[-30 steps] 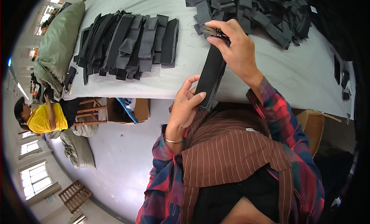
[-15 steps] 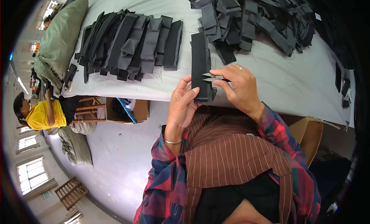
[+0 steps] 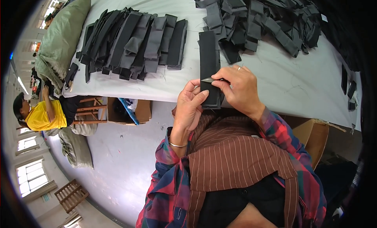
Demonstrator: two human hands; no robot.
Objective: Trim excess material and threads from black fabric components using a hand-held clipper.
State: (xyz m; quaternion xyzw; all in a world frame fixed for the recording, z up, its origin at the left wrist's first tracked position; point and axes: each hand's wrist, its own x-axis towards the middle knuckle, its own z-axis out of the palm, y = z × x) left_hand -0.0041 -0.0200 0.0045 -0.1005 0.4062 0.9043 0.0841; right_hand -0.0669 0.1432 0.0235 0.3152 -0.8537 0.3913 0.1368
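Note:
A long black fabric strip (image 3: 209,51) lies upright in front of me, its far end on the white table and its near end at the table's front edge. My left hand (image 3: 191,103) pinches its lower left edge between thumb and fingers. From the right, my right hand (image 3: 238,86) is closed on small thread snips (image 3: 207,80). Their pointed blades are pressed together and lie over the strip's left edge, just above my left fingertips. Whether a thread is between the blades is too small to tell.
Dark strips lie in an overlapping row (image 3: 133,43) on the table's left, with a loose heap of strips (image 3: 255,20) at the far right. A stuffed green sack (image 3: 63,39) leans at the left edge. A person in yellow (image 3: 45,116) sits beyond a cardboard box (image 3: 144,111).
The snips' blades have closed and moved left across the strip. The strip and my left hand have shifted slightly to the right.

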